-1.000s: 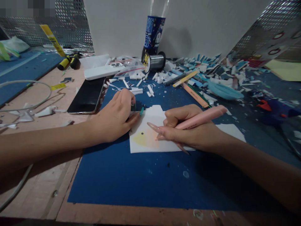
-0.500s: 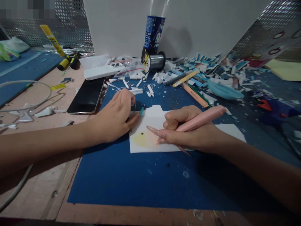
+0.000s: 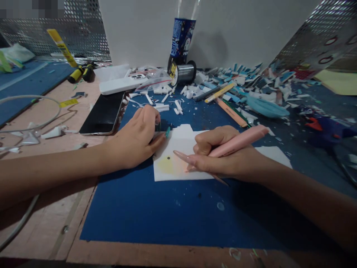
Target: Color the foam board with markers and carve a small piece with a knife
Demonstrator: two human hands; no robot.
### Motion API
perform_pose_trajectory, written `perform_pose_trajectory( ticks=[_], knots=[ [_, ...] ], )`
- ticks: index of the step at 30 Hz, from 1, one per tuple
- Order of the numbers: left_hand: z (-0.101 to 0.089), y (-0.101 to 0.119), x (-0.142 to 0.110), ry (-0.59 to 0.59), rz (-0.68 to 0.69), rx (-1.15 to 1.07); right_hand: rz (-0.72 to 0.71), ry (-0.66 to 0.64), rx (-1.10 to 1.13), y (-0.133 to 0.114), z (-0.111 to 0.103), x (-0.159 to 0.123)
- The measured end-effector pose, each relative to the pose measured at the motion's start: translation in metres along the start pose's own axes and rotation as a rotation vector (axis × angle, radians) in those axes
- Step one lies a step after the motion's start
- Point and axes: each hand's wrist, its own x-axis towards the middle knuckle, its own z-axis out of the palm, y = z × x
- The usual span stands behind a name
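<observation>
A white sheet [image 3: 178,143] with a yellow and orange coloured shape lies on the blue mat [image 3: 156,208]. My left hand [image 3: 136,137] presses flat on the sheet's left edge and holds it down. My right hand [image 3: 223,156] grips a pale pink marker [image 3: 240,139], its tip down on the orange patch of the sheet.
Two phones [image 3: 103,113] lie left of the mat on the wooden table. At the back stand a blue can [image 3: 182,39] and a wire spool [image 3: 184,73]. White and blue scraps, pencils [image 3: 220,93] and a blue glue gun [image 3: 326,130] crowd the right side.
My right hand with the marker has shifted slightly left over the coloured shape. My left hand has stayed put.
</observation>
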Motion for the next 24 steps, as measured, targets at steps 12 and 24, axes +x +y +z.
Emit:
perform_pose_trajectory(
  ticks=[12, 24],
  knots=[
    [-0.0005, 0.0019, 0.0008, -0.006, -0.012, -0.017, -0.042, 0.076, 0.039, 0.0022, 0.0, -0.0007],
    [0.0012, 0.0, 0.0002, 0.0, -0.013, 0.0, -0.04, 0.094, 0.012, 0.0024, 0.0001, 0.0017]
  ],
)
